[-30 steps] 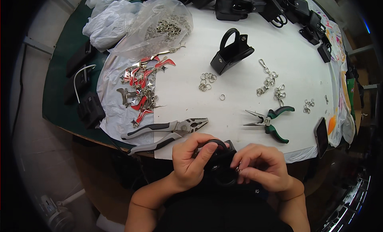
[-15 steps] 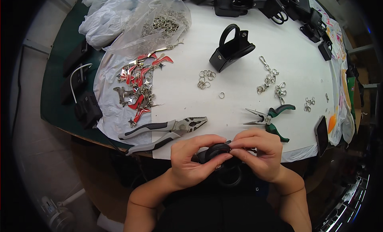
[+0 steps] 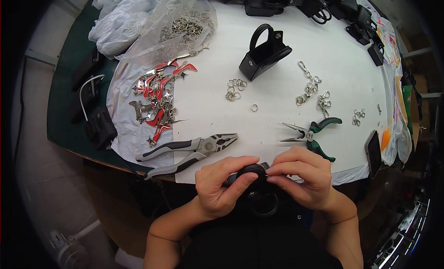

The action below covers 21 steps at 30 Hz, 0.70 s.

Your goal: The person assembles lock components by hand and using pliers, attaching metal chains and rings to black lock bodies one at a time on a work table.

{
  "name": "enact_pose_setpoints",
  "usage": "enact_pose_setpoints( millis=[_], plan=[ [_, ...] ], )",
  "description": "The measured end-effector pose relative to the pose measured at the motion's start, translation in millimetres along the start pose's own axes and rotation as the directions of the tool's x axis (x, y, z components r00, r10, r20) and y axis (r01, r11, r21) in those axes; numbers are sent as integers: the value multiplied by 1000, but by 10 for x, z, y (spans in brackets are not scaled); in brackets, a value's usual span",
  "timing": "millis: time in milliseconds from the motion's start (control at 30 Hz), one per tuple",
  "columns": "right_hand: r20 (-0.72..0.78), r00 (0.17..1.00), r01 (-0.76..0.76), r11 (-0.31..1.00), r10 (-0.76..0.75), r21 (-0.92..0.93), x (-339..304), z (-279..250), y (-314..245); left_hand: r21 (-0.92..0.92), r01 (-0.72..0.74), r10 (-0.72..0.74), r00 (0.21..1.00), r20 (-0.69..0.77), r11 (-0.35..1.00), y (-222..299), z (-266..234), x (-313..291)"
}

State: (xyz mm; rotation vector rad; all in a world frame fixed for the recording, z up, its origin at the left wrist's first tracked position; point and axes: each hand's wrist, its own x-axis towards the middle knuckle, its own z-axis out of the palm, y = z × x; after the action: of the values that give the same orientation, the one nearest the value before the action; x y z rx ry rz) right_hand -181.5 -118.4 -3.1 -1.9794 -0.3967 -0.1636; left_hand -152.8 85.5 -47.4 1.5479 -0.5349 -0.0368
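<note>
Both hands, left hand and right hand, have their grip clamped on a small black leather pouch at the table edge. A slipping fingertip could drop it below; the pliers lie just beyond the left grip.

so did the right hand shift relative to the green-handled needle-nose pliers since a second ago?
Yes. The right hand rose toward the green-handled needle-nose pliers, now just below their handles, gripping the small black case.

Bright, even overhead light on the white table; soft shadows, sharp centre, strong fisheye bending and dark vignetted corners.
</note>
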Motion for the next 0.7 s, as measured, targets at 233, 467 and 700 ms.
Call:
enact_pose_setpoints(
  millis=[233, 467, 700],
  plan=[
    [-47, 993, 107, 994, -108, -14, 20, 34, 47, 5, -13, 13, 1000, 14, 1000, 39, -19, 27],
    [-56, 989, 137, 991, -137, -1, 40, 64, 78, 28, -74, 73, 997, 32, 997, 43, -34, 43],
    [-17, 999, 32, 996, -31, 88, 58, 43, 29, 100, -222, 215, 973, 80, 970, 57, -56, 44]
  ],
)
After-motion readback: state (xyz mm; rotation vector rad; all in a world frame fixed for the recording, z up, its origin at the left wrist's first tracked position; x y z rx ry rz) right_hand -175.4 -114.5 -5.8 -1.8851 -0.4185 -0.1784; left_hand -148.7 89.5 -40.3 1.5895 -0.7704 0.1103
